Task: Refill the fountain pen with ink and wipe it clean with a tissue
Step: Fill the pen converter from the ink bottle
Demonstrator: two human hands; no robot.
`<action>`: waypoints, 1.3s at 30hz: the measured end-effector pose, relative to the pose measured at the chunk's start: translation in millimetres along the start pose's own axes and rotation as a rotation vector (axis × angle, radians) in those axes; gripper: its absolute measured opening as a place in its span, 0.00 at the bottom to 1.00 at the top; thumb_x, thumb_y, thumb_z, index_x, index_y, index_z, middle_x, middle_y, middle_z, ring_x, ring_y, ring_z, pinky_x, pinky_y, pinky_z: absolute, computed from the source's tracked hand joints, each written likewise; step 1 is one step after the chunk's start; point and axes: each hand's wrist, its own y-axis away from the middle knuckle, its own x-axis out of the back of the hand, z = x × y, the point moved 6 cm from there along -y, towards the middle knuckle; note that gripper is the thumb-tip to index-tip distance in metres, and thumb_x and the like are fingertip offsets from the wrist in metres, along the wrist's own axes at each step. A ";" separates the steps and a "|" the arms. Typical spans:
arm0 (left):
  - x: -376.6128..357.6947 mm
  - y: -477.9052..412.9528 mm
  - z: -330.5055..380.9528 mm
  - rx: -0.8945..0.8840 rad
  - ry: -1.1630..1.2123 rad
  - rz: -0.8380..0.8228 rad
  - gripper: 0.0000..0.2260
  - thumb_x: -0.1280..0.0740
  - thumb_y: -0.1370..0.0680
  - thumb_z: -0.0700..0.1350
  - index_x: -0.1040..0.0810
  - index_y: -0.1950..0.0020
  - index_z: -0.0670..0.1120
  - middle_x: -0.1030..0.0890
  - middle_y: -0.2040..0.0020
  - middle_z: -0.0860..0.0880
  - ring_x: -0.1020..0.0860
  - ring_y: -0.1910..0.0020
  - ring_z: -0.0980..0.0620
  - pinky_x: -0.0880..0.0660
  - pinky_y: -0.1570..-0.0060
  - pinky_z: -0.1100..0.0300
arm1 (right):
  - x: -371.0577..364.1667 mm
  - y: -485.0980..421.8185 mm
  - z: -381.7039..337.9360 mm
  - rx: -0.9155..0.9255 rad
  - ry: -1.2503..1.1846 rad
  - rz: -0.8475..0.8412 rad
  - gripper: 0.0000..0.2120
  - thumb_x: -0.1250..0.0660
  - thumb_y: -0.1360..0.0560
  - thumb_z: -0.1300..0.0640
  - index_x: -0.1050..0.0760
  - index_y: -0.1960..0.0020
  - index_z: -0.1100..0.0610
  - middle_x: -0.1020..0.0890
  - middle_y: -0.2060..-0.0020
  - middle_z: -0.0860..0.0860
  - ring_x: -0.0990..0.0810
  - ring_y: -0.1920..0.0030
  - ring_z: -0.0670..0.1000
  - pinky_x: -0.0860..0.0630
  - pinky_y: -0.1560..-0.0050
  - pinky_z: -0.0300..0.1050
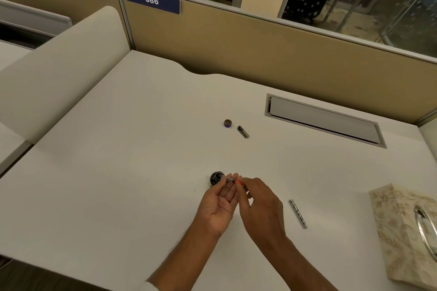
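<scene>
Just right of the ink bottle (215, 177), whose near side the fingertips hide, a slim pen piece (231, 180) with a red end is too small to identify. The right hand (257, 205) pinches it above the left hand (220, 201), which lies palm up with its fingers straight. Beyond the bottle lie a round cap (227, 123) and a short dark piece (243, 131). To its right are a metal barrel (297, 213) and a tissue box (399, 231), cut off by the frame. Left of the bottle, white desk (106, 172) stretches to the edge.
</scene>
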 end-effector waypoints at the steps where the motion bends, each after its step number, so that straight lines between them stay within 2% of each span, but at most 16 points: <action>1: -0.2 -0.1 0.0 0.000 0.005 0.001 0.12 0.34 0.18 0.39 0.21 0.38 0.33 0.13 0.50 0.37 0.11 0.55 0.42 0.15 0.64 0.52 | -0.2 -1.1 -0.2 0.007 0.006 -0.001 0.07 0.32 0.20 0.58 0.18 0.45 0.51 0.17 0.57 0.46 0.20 0.60 0.47 0.20 0.64 0.47; 10: -3.2 0.5 1.0 0.021 0.075 0.002 0.08 0.34 0.17 0.39 0.20 0.45 0.35 0.12 0.53 0.37 0.11 0.58 0.42 0.16 0.67 0.52 | -3.7 -13.4 -7.6 0.013 0.025 -0.016 0.05 0.32 0.20 0.56 0.18 0.47 0.51 0.18 0.57 0.45 0.20 0.58 0.46 0.23 0.64 0.42; 15: -3.0 -0.1 1.0 0.020 0.087 0.020 0.11 0.33 0.17 0.40 0.22 0.39 0.34 0.13 0.50 0.36 0.12 0.57 0.42 0.15 0.66 0.52 | -6.0 -18.2 -12.2 0.013 0.005 0.001 0.06 0.33 0.20 0.56 0.18 0.51 0.55 0.18 0.59 0.47 0.20 0.59 0.48 0.22 0.63 0.46; 23: -4.6 -0.5 -0.4 0.037 0.135 0.017 0.09 0.34 0.17 0.39 0.20 0.44 0.33 0.13 0.55 0.35 0.12 0.61 0.42 0.15 0.68 0.51 | -10.6 -22.2 -14.0 0.038 0.017 0.006 0.06 0.33 0.20 0.59 0.17 0.50 0.58 0.16 0.58 0.50 0.18 0.58 0.52 0.20 0.61 0.51; 26: -4.1 -3.2 -0.8 0.031 0.136 0.039 0.09 0.34 0.18 0.39 0.20 0.45 0.33 0.13 0.55 0.35 0.12 0.61 0.43 0.14 0.64 0.51 | -13.0 -22.8 -14.4 0.050 0.032 0.003 0.05 0.33 0.20 0.60 0.17 0.50 0.59 0.17 0.58 0.51 0.18 0.59 0.53 0.20 0.62 0.52; 35: -6.3 -3.1 -3.3 0.015 0.168 0.087 0.10 0.34 0.17 0.41 0.20 0.42 0.34 0.13 0.58 0.37 0.12 0.65 0.45 0.17 0.71 0.54 | -17.9 -26.5 -16.1 0.086 0.079 -0.004 0.04 0.31 0.24 0.66 0.18 0.53 0.61 0.18 0.61 0.53 0.19 0.62 0.54 0.20 0.67 0.51; 39: -8.3 -2.7 -3.7 0.017 0.203 0.098 0.13 0.34 0.17 0.41 0.22 0.36 0.35 0.15 0.52 0.37 0.12 0.66 0.45 0.16 0.71 0.54 | -18.7 -27.8 -18.3 0.107 0.095 0.000 0.04 0.30 0.25 0.68 0.18 0.54 0.61 0.18 0.63 0.53 0.20 0.64 0.54 0.20 0.69 0.51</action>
